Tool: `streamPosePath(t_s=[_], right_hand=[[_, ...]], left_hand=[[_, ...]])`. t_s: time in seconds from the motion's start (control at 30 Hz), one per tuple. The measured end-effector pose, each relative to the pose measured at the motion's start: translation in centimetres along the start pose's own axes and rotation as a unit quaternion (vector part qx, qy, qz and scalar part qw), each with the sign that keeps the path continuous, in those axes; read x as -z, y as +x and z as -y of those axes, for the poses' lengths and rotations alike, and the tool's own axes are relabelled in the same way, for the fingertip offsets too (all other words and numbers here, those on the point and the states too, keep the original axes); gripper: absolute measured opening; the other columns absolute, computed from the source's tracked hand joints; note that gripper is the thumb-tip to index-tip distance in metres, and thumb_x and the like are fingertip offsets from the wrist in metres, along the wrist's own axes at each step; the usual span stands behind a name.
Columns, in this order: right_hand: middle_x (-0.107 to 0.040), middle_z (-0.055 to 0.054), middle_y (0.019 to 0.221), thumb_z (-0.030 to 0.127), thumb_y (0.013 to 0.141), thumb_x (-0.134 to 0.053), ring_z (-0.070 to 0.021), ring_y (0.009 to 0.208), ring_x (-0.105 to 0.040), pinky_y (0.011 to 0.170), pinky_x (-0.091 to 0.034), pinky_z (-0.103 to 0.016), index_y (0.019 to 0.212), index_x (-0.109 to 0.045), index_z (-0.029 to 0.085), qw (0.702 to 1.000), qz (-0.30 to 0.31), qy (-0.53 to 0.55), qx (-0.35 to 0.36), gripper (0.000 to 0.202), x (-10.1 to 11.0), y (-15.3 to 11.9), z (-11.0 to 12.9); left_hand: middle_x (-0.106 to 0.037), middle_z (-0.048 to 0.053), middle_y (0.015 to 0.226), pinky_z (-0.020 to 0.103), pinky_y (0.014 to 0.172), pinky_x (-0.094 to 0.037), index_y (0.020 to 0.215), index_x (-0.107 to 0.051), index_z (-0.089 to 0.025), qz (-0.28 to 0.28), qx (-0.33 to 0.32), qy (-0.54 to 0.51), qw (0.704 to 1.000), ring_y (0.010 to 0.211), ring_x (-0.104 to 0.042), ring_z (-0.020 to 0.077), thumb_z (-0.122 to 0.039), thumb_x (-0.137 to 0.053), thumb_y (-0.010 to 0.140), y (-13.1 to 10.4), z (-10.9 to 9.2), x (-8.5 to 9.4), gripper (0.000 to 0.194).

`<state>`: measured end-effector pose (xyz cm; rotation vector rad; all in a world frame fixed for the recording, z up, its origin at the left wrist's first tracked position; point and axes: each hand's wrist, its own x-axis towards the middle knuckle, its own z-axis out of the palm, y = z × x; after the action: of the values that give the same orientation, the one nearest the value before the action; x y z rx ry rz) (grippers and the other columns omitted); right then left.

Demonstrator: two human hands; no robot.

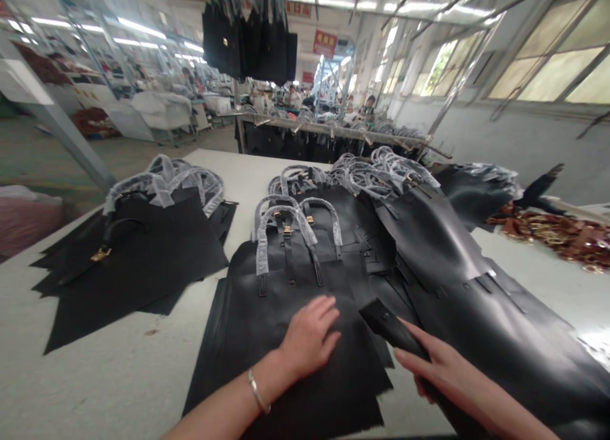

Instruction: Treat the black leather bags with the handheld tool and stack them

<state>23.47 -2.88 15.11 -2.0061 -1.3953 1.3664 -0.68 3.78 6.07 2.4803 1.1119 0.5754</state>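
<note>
My left hand (312,335), with a bracelet at the wrist, lies palm down on a black leather bag panel (267,313). Its fingers are stretched out and hold nothing. That panel tops a stack and has two handles (261,253) wrapped in clear plastic, plus a narrow strap with a gold clasp (286,230). To the right, my right hand (431,364) is closed around a black leather strap (381,319). One wide, angular end of it points up and left, with a small round mark on it; the other end runs down out of view.
Fanned black panels (143,256) lie on the table (119,376) at the left. More handled panels (424,230) pile up on the right. Brown pieces with gold rings (562,237) sit at far right. Behind the table stands a metal rack (333,130); black panels (248,49) hang above.
</note>
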Motion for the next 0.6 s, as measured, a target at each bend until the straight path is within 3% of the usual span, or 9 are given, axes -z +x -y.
streamPosePath(t_s=[0.07,0.17,0.3,0.47,0.6], right_hand=[[-0.053,0.008,0.045,0.051,0.078,-0.055,-0.0148,0.042,-0.055,0.044,-0.042,-0.023,0.144,-0.029,0.015,1.0,0.014,0.021,-0.003,0.08,-0.1,0.2,0.3],[-0.056,0.007,0.05,0.05,0.079,-0.055,-0.0152,0.047,-0.058,0.046,-0.045,-0.023,0.141,-0.031,0.016,0.999,0.026,0.029,-0.008,0.075,-0.3,0.7,0.5],[-0.057,0.006,0.053,0.048,0.081,-0.054,-0.0143,0.047,-0.058,0.045,-0.044,-0.022,0.136,-0.039,0.016,0.999,0.034,0.002,0.015,0.066,-0.6,2.2,0.8],[-0.058,0.005,0.061,0.045,0.084,-0.055,-0.0136,0.049,-0.058,0.045,-0.046,-0.023,0.13,-0.046,0.018,0.994,0.087,0.03,0.061,0.054,-1.4,4.9,1.9],[-0.056,0.005,0.062,0.046,0.084,-0.057,-0.0127,0.049,-0.058,0.043,-0.045,-0.022,0.107,-0.057,0.018,0.989,0.113,0.046,0.079,0.036,-2.6,7.5,4.4]], left_hand=[[-0.029,0.014,0.152,0.049,0.113,-0.025,0.135,-0.046,-0.017,-0.025,0.065,0.045,0.997,0.141,-0.023,0.0307,-0.042,-0.058,0.084,1.6,1.9,0.7,0.058],[-0.02,0.013,0.156,0.049,0.115,-0.021,0.139,-0.042,-0.019,0.005,0.073,0.051,0.996,0.143,-0.016,0.0311,-0.052,-0.055,0.084,1.7,2.9,-0.2,0.065],[-0.022,0.006,0.156,0.045,0.116,-0.019,0.14,-0.042,-0.024,0.021,0.064,0.015,0.998,0.144,-0.014,0.0296,-0.056,-0.051,0.085,-0.2,0.9,-2.0,0.065],[-0.026,0.006,0.155,0.044,0.115,-0.024,0.141,-0.042,-0.025,0.037,0.082,-0.032,0.995,0.142,-0.021,0.0304,-0.058,-0.056,0.079,-2.3,-1.8,-3.0,0.071],[-0.029,0.006,0.154,0.046,0.112,-0.03,0.14,-0.042,-0.026,0.051,0.066,-0.05,0.995,0.141,-0.023,0.0332,-0.058,-0.059,0.076,-3.7,-2.6,-4.4,0.073]])
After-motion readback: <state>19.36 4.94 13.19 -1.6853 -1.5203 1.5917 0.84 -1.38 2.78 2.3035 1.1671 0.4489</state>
